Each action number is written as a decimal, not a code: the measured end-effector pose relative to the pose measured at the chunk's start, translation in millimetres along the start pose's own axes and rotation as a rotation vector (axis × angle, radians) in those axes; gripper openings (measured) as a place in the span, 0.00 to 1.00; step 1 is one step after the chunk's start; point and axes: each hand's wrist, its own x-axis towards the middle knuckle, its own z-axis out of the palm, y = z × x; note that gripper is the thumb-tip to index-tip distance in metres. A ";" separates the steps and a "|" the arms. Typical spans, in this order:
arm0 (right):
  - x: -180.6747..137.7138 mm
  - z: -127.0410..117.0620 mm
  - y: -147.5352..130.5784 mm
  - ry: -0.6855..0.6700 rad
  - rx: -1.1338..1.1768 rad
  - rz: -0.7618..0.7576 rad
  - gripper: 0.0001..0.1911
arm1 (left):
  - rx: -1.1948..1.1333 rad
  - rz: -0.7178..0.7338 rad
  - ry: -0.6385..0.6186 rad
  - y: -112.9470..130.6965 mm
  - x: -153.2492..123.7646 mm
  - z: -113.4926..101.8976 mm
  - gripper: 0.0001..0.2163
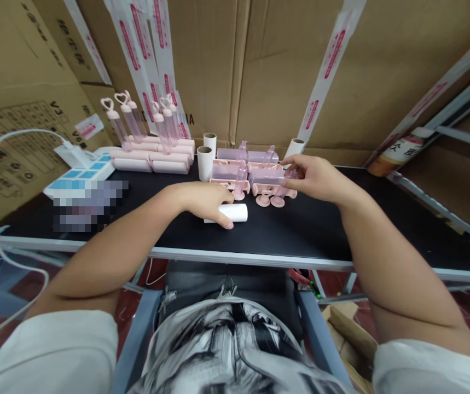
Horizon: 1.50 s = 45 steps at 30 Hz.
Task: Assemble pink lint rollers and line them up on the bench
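My left hand (206, 201) curled over the white roll (238, 212) near the table's (300, 232) front edge, my right hand (317, 178) pinched a pink handle (287, 186) mid-surface: gathering parts, I judged, and the next move called for lifting both clear and lining them up.

We take the white roll (237, 212) in our left hand (204, 200) for smooth, matt paper. The pink handle (284, 189) pinched by our right hand (317, 176) looks like glossy, translucent plastic. The table top (320, 230) is matt black, its edge (259, 257) dull metal. The boxes (226, 65) are plain brown cardboard with shiny tape (329, 60).
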 end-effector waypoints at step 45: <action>23.9 -12.0 58.6 0.196 -0.121 0.253 0.26 | -0.040 0.044 -0.015 -6.8 1.1 0.6 0.25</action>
